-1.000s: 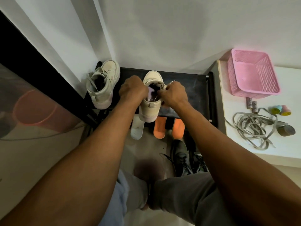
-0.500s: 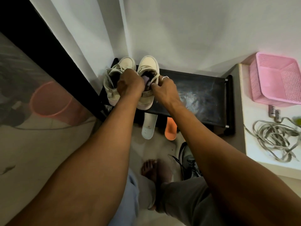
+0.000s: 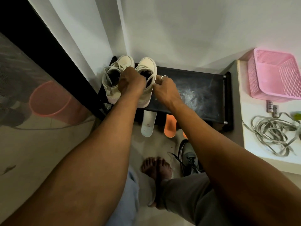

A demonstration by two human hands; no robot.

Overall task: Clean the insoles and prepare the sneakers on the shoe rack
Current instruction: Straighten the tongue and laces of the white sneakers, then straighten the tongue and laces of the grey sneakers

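Two cream sneakers stand side by side, toes to the wall, at the left end of the black shoe rack [image 3: 203, 88]. The left sneaker [image 3: 112, 79] stands free. My left hand [image 3: 132, 80] grips the collar of the right sneaker [image 3: 147, 66] on its left side. My right hand [image 3: 164, 88], with a ring on one finger, pinches the same sneaker's right edge near the lace. A white insole [image 3: 148, 123] pokes out from the shelf below the rack top.
Orange slippers [image 3: 170, 127] lie under the rack, a grey sneaker [image 3: 189, 157] on the floor beside my bare feet [image 3: 156, 168]. A white counter on the right holds a pink basket [image 3: 275, 79], two batteries [image 3: 272, 109] and loose laces [image 3: 273, 134]. A pink bucket [image 3: 50, 98] stands left.
Both hands carried the right sneaker leftward along the rack top and set it next to the left sneaker. My view has shifted left with them.
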